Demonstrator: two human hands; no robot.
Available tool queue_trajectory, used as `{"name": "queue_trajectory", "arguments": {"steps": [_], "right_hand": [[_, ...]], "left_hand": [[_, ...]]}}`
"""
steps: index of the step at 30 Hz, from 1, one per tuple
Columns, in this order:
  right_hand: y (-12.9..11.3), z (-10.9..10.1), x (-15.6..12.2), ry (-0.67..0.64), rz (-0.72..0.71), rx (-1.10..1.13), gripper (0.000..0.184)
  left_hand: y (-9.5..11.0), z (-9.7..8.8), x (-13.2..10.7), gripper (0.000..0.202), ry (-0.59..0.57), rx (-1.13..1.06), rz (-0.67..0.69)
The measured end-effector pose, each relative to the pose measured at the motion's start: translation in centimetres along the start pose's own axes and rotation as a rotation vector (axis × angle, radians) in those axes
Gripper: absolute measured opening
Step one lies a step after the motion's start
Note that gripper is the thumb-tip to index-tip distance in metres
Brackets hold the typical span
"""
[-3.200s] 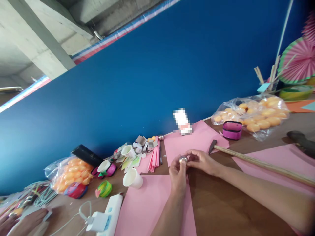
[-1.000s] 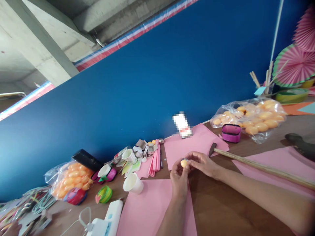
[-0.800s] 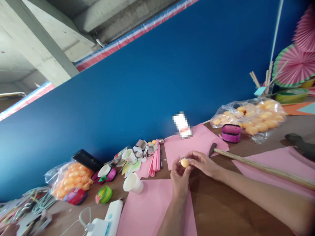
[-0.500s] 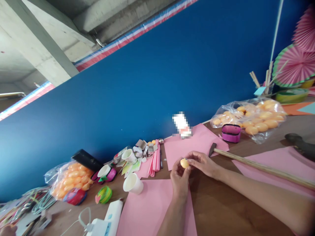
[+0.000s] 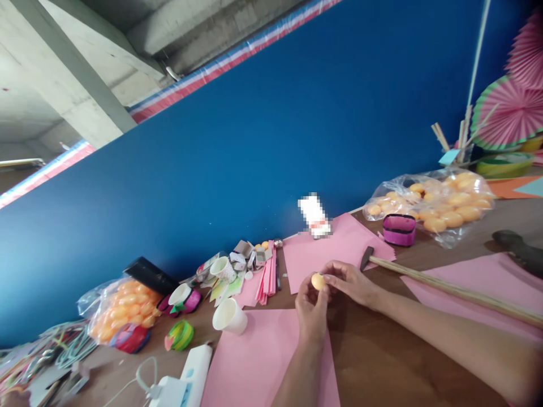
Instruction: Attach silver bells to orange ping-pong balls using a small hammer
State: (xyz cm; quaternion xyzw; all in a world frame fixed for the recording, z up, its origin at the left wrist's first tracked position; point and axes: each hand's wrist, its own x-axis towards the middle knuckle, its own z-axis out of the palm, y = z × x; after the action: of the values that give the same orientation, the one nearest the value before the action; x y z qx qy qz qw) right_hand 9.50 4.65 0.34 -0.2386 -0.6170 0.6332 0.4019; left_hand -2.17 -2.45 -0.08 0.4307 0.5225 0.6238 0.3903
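A small yellow-orange ball [image 5: 318, 281], much like a table tennis ball, is held above the table between my two hands. My left hand [image 5: 311, 305] grips it from below and the left, thumb in front. From the right, the thumb and fingertips of my right hand [image 5: 350, 282] pinch its side, and a small dark spot shows where they meet it. Beneath and behind the hands lie sheets of pink paper [image 5: 258, 362]. To the right of my right hand rests a hammer [image 5: 418, 276] with a long wooden handle.
A white cup [image 5: 229, 316] stands left of my hands, near a power strip [image 5: 195, 370]. Clear bags of orange balls lie at the left [image 5: 127, 305] and back right [image 5: 453, 199]. A magenta pouch [image 5: 399, 230] sits before the right bag. A blue wall [image 5: 271, 141] rises behind.
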Motion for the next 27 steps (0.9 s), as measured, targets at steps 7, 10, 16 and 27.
{"name": "queue_trajectory", "arguments": {"steps": [7,10,16,27], "right_hand": [[0.0,-0.1,-0.1,-0.001,-0.012,-0.041,0.028],[0.1,-0.1,0.0,-0.002,-0.016,-0.057,0.029],[0.3,-0.2,0.0,-0.013,-0.048,-0.106,0.026],[-1.4,1.7,-1.9,-0.239,-0.573,-0.916,0.010]], "left_hand": [[0.2,0.0,0.0,0.041,0.016,0.004,0.009],[0.3,0.0,0.1,0.041,0.017,-0.004,0.004],[0.0,0.0,0.2,0.041,0.012,-0.050,-0.014],[0.1,-0.1,0.4,0.033,0.114,-0.329,-0.080]]}}
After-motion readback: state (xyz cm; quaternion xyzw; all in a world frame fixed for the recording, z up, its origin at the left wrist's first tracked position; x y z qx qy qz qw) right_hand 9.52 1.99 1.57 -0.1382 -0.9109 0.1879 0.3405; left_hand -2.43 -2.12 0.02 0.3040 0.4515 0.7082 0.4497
